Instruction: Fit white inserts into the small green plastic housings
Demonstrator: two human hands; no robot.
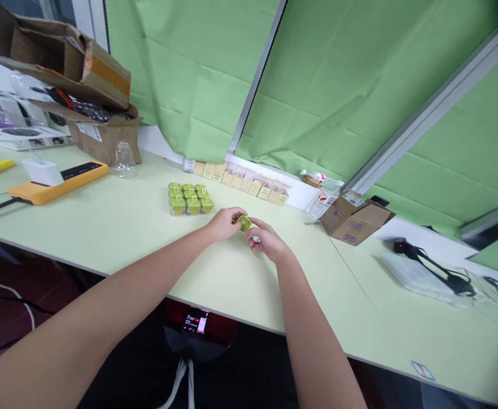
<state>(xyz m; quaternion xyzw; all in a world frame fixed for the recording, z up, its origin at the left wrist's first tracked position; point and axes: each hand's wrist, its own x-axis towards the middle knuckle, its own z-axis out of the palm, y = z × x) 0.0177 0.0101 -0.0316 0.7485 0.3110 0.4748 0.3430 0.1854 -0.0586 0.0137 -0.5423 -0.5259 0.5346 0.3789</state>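
Note:
Between my two hands, just above the table, is a small green lid. My left hand pinches its left side with thumb and fingers. The index finger of my right hand reaches the lid's right edge, while its other fingers curl around a small whitish thing that I cannot make out. To the left of my hands stand several small clear containers with green lids, grouped in rows, each lid with a pale loop on top.
A row of small cardboard boxes lines the wall. Right of it lie plastic bottles and a cardboard box. At left are an orange power strip, a clear plastic bottle part and stacked cartons. A phone glows below the table edge.

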